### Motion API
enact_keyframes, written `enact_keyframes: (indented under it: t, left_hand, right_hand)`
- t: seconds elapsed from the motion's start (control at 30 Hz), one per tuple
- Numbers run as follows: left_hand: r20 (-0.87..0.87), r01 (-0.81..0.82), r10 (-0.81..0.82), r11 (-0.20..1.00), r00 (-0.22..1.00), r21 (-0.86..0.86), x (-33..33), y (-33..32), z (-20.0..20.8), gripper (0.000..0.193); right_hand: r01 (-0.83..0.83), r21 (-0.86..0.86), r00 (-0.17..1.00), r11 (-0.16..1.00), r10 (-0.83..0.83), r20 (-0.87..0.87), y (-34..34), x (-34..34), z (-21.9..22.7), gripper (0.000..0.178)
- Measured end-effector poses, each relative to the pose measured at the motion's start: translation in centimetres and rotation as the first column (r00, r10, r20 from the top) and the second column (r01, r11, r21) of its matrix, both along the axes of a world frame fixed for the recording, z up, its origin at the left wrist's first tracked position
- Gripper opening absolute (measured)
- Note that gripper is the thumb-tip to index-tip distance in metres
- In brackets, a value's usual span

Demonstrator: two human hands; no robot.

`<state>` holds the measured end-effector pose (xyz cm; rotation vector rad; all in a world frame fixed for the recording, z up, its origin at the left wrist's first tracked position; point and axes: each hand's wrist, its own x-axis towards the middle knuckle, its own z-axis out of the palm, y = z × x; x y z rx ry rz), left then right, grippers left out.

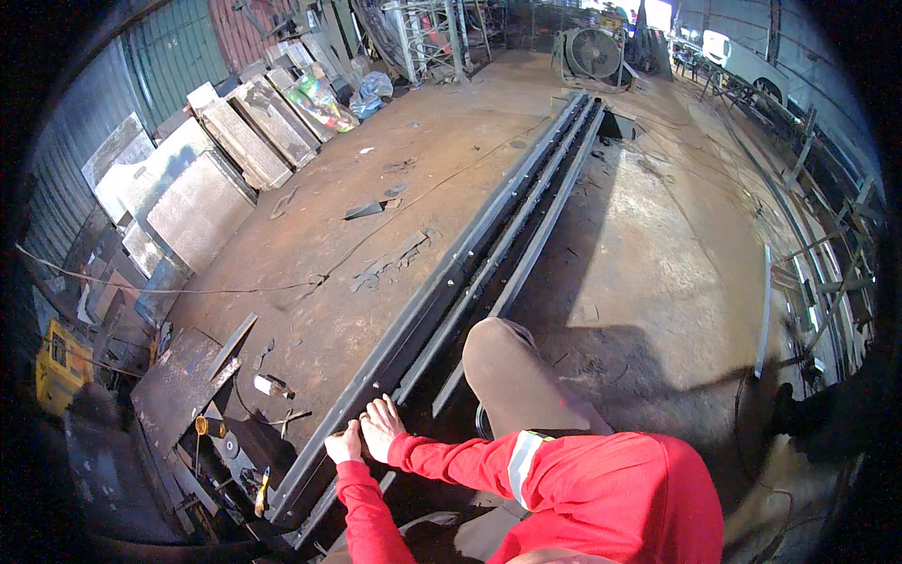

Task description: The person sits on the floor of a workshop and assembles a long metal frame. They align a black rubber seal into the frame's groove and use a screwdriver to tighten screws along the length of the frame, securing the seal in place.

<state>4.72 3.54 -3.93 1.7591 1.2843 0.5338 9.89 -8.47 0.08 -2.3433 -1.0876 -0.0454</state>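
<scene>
A long dark steel beam (pixel 434 293) with small bolts or studs along it runs from near my body toward the far end of the floor. My left hand (pixel 345 444) is closed at the beam's near part; whatever its fingers hold is hidden. Just right of it, touching or almost touching, my right hand (pixel 381 429) lies over the beam with its fingers stretched out and slightly apart. Two narrower metal bars, a middle one (pixel 496 258) and a right one (pixel 542 252), lie alongside the beam. Their near ends stop close to my bent knee (pixel 512 367).
Left of the beam lie a small bottle (pixel 272 386), a dark machine part (pixel 235 446) and an orange-handled tool (pixel 262 492). Panels (pixel 202 209) lean along the left wall. A thin cable (pixel 318 279) crosses the floor. A large fan (pixel 594 54) stands at the far end.
</scene>
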Motion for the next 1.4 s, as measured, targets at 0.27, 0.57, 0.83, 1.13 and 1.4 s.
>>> enact_keyframes:
  t: [0.27, 0.57, 0.83, 1.13, 1.4]
  left_hand:
    - [-0.232, 0.108, -0.085, 0.990, 0.969, 0.089, -0.1, -1.0, 2.5, 0.058]
    - [0.068, 0.149, -0.135, 0.951, 0.988, -0.271, 0.6, -0.7, 1.5, 0.032]
    - [0.291, 0.111, -0.113, 0.994, 0.950, 0.024, 0.1, -0.8, 1.8, 0.026]
    - [-0.448, 0.138, -0.161, 0.987, 0.879, -0.083, -0.2, -1.1, 3.4, 0.071]
    - [-0.285, 0.070, -0.079, 0.997, 0.955, -0.040, 0.0, -1.7, 3.8, 0.052]
  right_hand:
    - [0.041, 0.082, 0.999, 0.996, -0.038, -0.037, 0.2, 0.2, -1.0, 0.022]
    - [0.074, 0.029, 0.993, 0.997, -0.076, 0.091, -0.2, 0.0, -2.4, 0.022]
    - [0.050, -0.107, 0.996, 0.993, -0.042, 0.083, 0.4, 0.0, 0.3, 0.037]
    - [0.040, 0.209, 0.964, 0.977, -0.093, 0.248, 1.7, 0.4, -4.4, 0.017]
    - [0.009, 0.082, 0.976, 0.997, -0.027, 0.217, 1.2, 0.4, -3.2, 0.019]
